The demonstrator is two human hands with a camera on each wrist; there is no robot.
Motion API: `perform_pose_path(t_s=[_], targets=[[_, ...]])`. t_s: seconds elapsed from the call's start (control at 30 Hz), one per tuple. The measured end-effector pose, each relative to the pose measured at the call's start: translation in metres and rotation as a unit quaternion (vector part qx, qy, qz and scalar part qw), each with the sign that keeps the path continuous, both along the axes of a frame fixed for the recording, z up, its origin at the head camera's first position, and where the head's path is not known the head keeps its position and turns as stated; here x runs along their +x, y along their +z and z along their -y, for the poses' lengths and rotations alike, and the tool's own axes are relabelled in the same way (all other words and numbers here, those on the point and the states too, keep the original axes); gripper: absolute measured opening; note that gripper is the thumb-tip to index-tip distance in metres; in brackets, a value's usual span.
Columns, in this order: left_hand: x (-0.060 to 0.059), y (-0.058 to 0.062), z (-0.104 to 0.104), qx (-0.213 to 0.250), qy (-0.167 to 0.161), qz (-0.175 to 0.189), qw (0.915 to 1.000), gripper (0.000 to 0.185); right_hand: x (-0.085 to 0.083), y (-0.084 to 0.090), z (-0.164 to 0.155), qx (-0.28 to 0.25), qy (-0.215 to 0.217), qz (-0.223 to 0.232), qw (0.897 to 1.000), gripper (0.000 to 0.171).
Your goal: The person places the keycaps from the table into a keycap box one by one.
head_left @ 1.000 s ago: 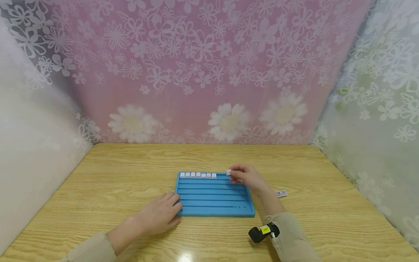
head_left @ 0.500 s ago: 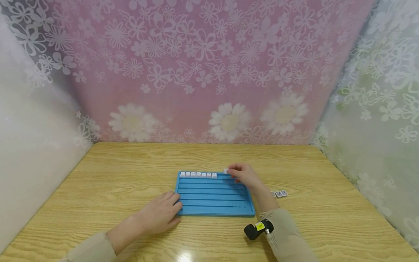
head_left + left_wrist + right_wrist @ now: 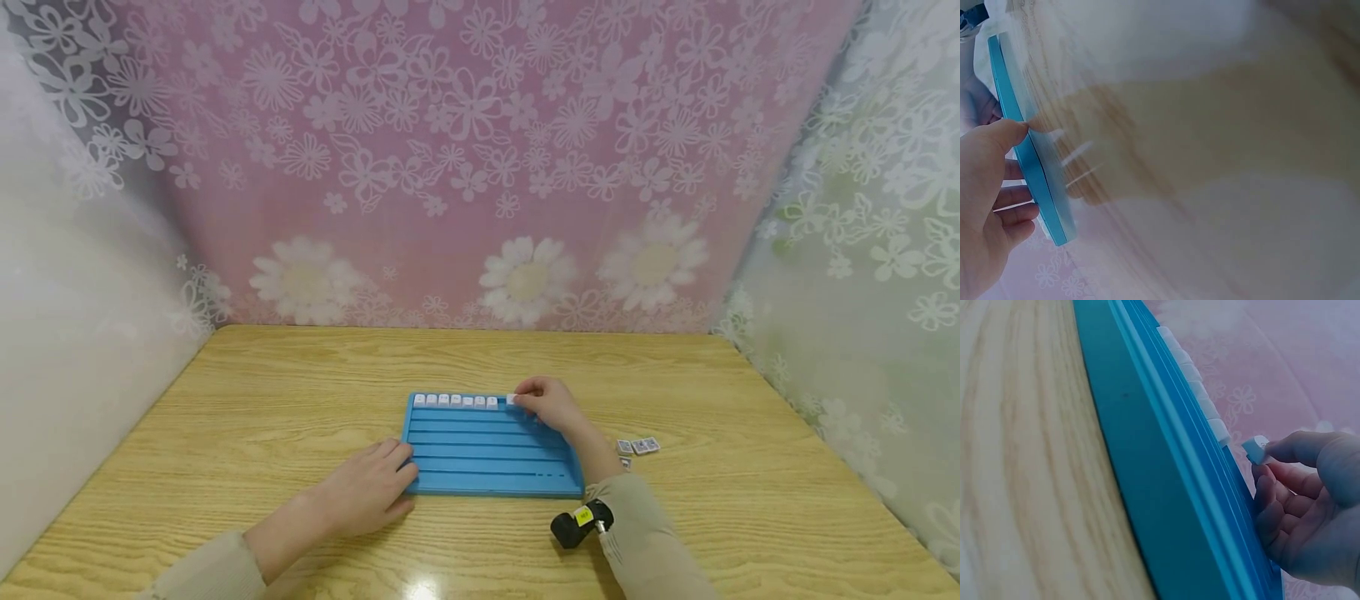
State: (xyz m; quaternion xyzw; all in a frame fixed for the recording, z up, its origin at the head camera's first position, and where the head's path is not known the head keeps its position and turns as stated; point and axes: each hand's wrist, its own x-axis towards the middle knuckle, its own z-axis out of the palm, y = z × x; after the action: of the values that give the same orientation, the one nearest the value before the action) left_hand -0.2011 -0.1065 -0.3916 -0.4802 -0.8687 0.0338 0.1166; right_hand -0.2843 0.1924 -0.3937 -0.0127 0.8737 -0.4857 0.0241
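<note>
A blue ridged tray (image 3: 480, 460) lies on the table, with a row of white keycaps (image 3: 455, 400) along its far left edge. My left hand (image 3: 367, 492) holds the tray's near left corner; in the left wrist view its thumb and fingers touch the blue side. Above the tray's far row, my right hand (image 3: 551, 406) pinches one white keycap (image 3: 1256, 449) between thumb and index finger. In the right wrist view a gap separates this keycap from the end of the row. The other right fingers are curled below it, near the tray.
Several small pale pieces with dark markings (image 3: 643, 446) lie on the wooden table (image 3: 300, 375) to the right of the tray, partly behind the right forearm. A black wrist camera (image 3: 576, 525) sits on the right sleeve. Flowered curtains (image 3: 450, 208) hang around the table.
My right hand has moved left with the keycap, then lowered it toward the far row's end. More loose pieces show beside the forearm. The left hand and tray have stayed still.
</note>
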Motion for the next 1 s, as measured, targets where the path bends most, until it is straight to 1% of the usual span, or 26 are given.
perform_pose_path(t_s=[0.1,0.3,0.4,0.47,0.6,0.7,1.0], targets=[[0.000,0.000,0.000,-0.002,0.003,0.003,1.0000,0.028,-0.001,0.000,0.001,0.015,0.000,-0.001,1.000,0.018],[0.000,-0.001,0.000,-0.001,-0.002,-0.004,1.0000,0.027,-0.005,-0.004,0.004,0.028,0.005,-0.013,1.000,0.014],[-0.001,-0.002,0.001,0.004,-0.007,-0.007,0.9999,0.027,-0.006,-0.005,0.004,0.032,0.003,-0.016,0.999,0.013],[-0.003,-0.005,0.002,0.012,-0.015,-0.012,0.9998,0.028,-0.005,-0.005,0.005,0.032,0.000,-0.015,0.999,0.014],[-0.004,-0.006,0.002,0.011,-0.014,-0.012,0.9998,0.029,-0.006,-0.005,0.006,0.036,-0.010,-0.014,0.999,0.014],[-0.002,-0.004,0.001,0.003,-0.006,-0.008,1.0000,0.029,-0.006,-0.005,0.007,0.043,-0.017,-0.016,0.999,0.016],[0.000,0.000,0.000,-0.007,-0.003,-0.007,1.0000,0.029,-0.005,-0.005,0.013,0.068,-0.040,-0.019,0.997,0.016]])
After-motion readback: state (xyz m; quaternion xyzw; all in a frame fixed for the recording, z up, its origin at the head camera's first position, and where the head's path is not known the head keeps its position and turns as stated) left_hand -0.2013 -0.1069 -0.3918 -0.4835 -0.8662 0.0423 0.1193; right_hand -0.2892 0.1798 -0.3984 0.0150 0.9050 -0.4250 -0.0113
